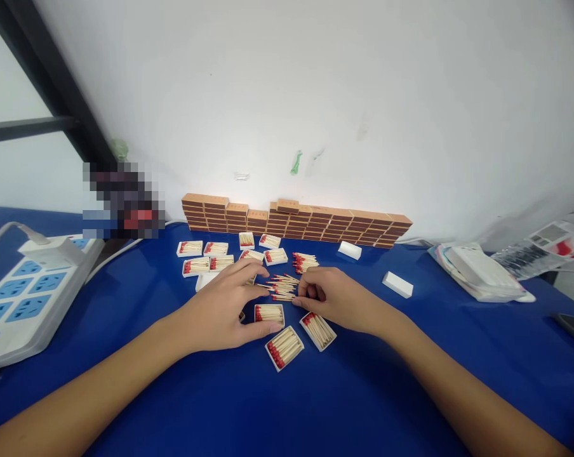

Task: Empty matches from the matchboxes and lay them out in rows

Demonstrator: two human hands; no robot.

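- Loose matches (283, 287) lie on the table (206, 406) between your hands; square their red heads gently, clear of the near matchbox trays (285, 348).
- Left hand (218, 308): palm down, thumb and fingers spread wide; no hold evident.
- Right hand (337, 295): fingers curled in at the matches' right edge, grip narrow; cannot tell whether it holds any.

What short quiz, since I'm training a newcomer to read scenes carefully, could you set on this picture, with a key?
1. True or false: the power strip lies at the right end of the blue table.
2. What is stacked along the wall?
a) plates
b) brown matchboxes
c) cups
3. Fill in: the right grip is beside a loose pile of ____.

Key:
1. False; the power strip is at the left.
2. b
3. matches
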